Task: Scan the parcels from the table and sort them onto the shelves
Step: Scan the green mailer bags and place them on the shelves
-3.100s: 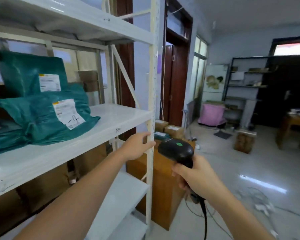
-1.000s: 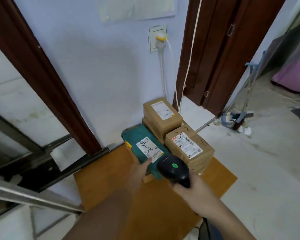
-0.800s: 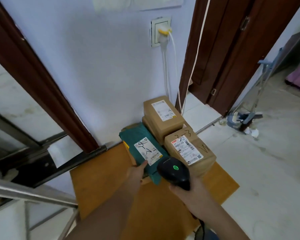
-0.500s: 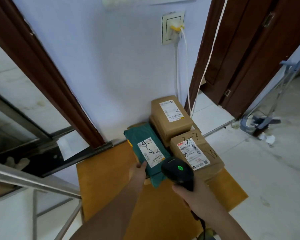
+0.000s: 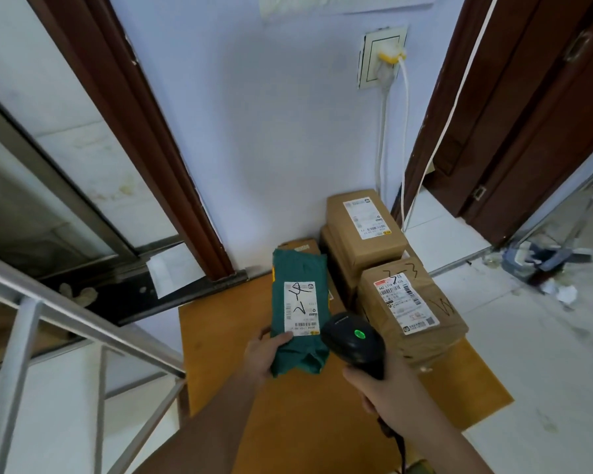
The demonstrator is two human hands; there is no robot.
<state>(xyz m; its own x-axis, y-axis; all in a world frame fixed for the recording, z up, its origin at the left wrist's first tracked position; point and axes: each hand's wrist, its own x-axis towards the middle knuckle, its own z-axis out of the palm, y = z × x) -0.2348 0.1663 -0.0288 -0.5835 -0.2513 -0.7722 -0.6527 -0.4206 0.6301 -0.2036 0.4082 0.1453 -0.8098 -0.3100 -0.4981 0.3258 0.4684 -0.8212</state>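
1. Head view: left hand (image 5: 266, 354) reaches forward, fingers (image 5: 281, 338) clenched on the near end of the green parcel (image 5: 298, 313), thumb on top.
2. Parcel lies on the wooden counter (image 5: 220, 336), at 9 o'clock of the brown boxes (image 5: 408, 309).
3. Right hand (image 5: 387, 391) grips the scanner (image 5: 355, 340); its handle is hidden, its cable cut off at the frame edge.
4. Label print too small to read.

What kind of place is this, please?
Probably a small parcel sorting or pickup room: labelled cardboard boxes and a green mailer bag sit on a wooden table, the right hand holds a barcode scanner.
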